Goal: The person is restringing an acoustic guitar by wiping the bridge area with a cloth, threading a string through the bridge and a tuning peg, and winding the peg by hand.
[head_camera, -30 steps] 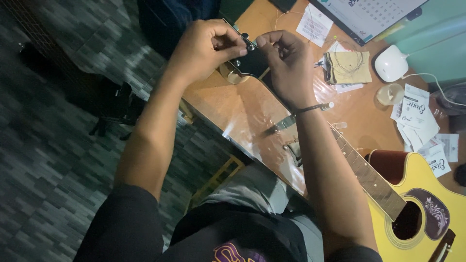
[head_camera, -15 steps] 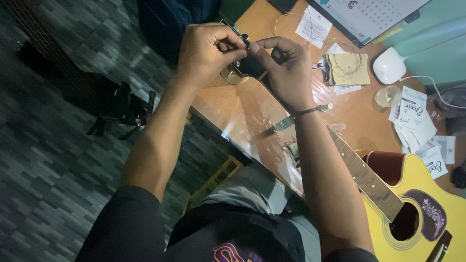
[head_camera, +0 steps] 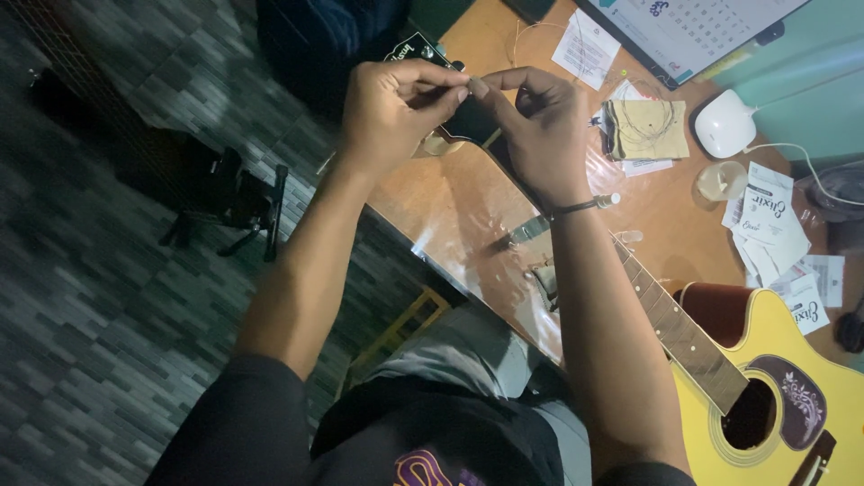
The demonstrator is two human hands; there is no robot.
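Note:
A yellow acoustic guitar (head_camera: 792, 396) lies across the wooden table (head_camera: 450, 207), its neck (head_camera: 675, 315) running up under my right forearm to the black headstock (head_camera: 421, 49). My left hand (head_camera: 391, 112) and my right hand (head_camera: 540, 130) meet just above the headstock, thumbs and forefingers pinched tip to tip. Between them is what looks like a thin guitar string, with a pale strand trailing off by my left wrist (head_camera: 326, 165). The hands hide most of the headstock. A dark band circles my right wrist.
White string packets (head_camera: 774, 216) lie at the right edge beside a white rounded device (head_camera: 724, 121), a small clear roll (head_camera: 720, 180) and a tan packet with coiled strings (head_camera: 648, 130). A calendar (head_camera: 693, 27) sits at the top. A black tripod (head_camera: 234, 198) stands on the tiled floor.
My hands have drawn closer together, so the fingertips now touch over the headstock. The small dark part seen between them earlier is covered.

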